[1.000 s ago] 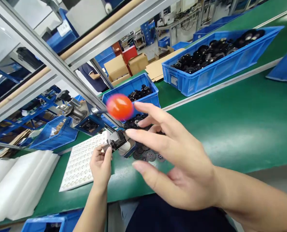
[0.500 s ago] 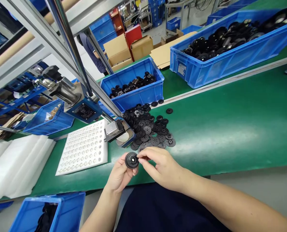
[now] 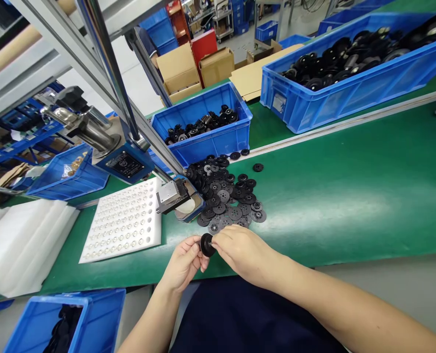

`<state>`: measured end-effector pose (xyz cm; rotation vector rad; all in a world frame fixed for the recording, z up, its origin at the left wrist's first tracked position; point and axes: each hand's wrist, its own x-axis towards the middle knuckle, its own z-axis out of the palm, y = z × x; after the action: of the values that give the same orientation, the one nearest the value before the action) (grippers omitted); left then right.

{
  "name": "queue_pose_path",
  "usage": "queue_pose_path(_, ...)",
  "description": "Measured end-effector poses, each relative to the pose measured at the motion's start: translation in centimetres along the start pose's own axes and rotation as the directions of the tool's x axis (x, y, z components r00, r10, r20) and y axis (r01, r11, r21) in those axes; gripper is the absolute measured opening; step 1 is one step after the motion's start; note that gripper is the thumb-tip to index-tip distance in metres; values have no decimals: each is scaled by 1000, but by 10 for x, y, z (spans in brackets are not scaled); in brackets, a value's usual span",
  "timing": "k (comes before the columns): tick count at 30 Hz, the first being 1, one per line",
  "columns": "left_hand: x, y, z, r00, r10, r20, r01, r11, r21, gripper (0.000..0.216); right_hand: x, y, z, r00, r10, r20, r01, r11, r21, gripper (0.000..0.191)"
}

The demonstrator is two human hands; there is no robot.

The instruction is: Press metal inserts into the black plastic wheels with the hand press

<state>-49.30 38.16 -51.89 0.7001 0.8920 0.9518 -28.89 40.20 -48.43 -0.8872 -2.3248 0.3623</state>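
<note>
My left hand [image 3: 183,260] is closed around the edge of a black, round, wheel-like part [image 3: 206,244], held above the table's front edge. The part is tilted so that its face turns to the right. My right hand [image 3: 240,250] is pinched at the middle of that face. A tiny pale spot shows by its fingertips; whether it is a separate piece I cannot tell. Just beyond my hands lies a heap of black discs [image 3: 234,213], some with holes. To the left of the heap stands a blue hand press [image 3: 124,164] with a metal block fixture [image 3: 170,195].
A white foam tray [image 3: 122,220] with rows of small round pieces lies on the left, beside stacked white foam sheets [image 3: 27,240]. Blue bins [image 3: 218,142] of black parts stand behind, with a longer bin [image 3: 335,105] at right. Another bin [image 3: 104,318] sits low at left.
The black wheel-like part has turned from facing me to facing right. My right fingertips have moved from its rim to the middle of its face. The view has shifted slightly.
</note>
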Motion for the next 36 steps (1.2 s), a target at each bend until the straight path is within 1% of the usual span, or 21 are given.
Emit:
queue_pose_path(3, 1, 0, -1, 1000, -15, 17, 15, 1000, -15, 41, -1, 0, -2, 996, 58, -68, -58, 998, -1, 16)
queue_pose_path(6, 2, 1, -1, 999, -23, 35, 23, 1000, -19, 42, -2, 1, -4, 989, 108, -100, -106, 994, 25, 16)
queue_pose_path(11, 2, -1, -3, 1000, -28, 4, 28, 1000, 4, 47, -3, 1, -2, 989, 75, -126, -60, 991, 122, 18)
queue_pose_path(13, -1, -1, -7, 999, -8, -43, 10, 998, 62, 48, -3, 2, -1, 987, 70, -144, -50, 989, 137, 18)
queue_pose_path(15, -4, 2, -12, 985, 99, -139, -65, 970, 236, 45, -4, 4, 0, 986, 79, -148, -59, 990, 131, 16)
queue_pose_path(16, -5, 5, -15, 961, 198, -191, -114, 920, 376, 42, -5, 6, 0, 986, 89, -143, -72, 990, 125, 16)
queue_pose_path(17, -6, 8, -18, 923, 314, -222, -155, 832, 533, 38, -6, 7, 1, 985, 104, -134, -89, 989, 117, 16)
queue_pose_path(18, -5, 10, -21, 881, 420, -218, -171, 712, 681, 34, -8, 9, 2, 985, 121, -123, -108, 988, 109, 15)
queue_pose_path(19, -4, 12, -24, 854, 487, -183, -163, 584, 795, 29, -9, 11, 3, 984, 141, -111, -130, 986, 101, 15)
queue_pose_path(20, -2, 13, -27, 848, 511, -139, -142, 474, 869, 24, -10, 13, 4, 982, 160, -97, -151, 984, 94, 15)
queue_pose_path(21, 1, 13, -31, 862, 496, -104, -118, 396, 911, 20, -12, 14, 6, 981, 178, -80, -171, 981, 89, 14)
queue_pose_path(22, 3, 13, -35, 884, 459, -90, -93, 360, 928, 18, -13, 15, 7, 979, 193, -65, -187, 979, 86, 14)
queue_pose_path(23, 5, 11, -38, 904, 415, -102, -65, 371, 926, 17, -14, 16, 8, 978, 202, -52, -198, 977, 85, 14)
queue_pose_path(24, 7, 10, -41, 918, 373, -135, -38, 422, 906, 20, -15, 17, 9, 977, 210, -39, -206, 975, 86, 14)
queue_pose_path(26, 6, 9, -44, 934, 279, -221, 6, 607, 795, 29, -16, 18, 11, 975, 221, -21, -218, 972, 92, 15)
queue_pose_path(28, 3, 11, -40, 949, 167, -266, 24, 807, 590, 39, -17, 19, 13, 972, 236, -7, -234, 967, 102, 16)
queue_pose_path(29, 1, 12, -36, 958, 117, -261, 22, 880, 474, 43, -18, 19, 13, 970, 245, 3, -243, 964, 108, 17)
queue_pose_path(30, 0, 13, -31, 967, 80, -243, 15, 930, 367, 45, -18, 19, 14, 968, 251, 16, -251, 961, 113, 17)
queue_pose_path(31, -2, 14, -26, 974, 56, -218, 6, 962, 272, 46, -18, 19, 15, 967, 252, 32, -254, 960, 117, 17)
queue_pose_path(33, -3, 15, -17, 988, 18, -153, 1, 992, 125, 45, -18, 17, 17, 966, 247, 73, -255, 959, 124, 17)
queue_pose_path(36, -2, 11, -11, 997, -65, -29, 65, 998, -12, 40, -17, 12, 16, 960, 246, 137, -264, 955, 133, 22)
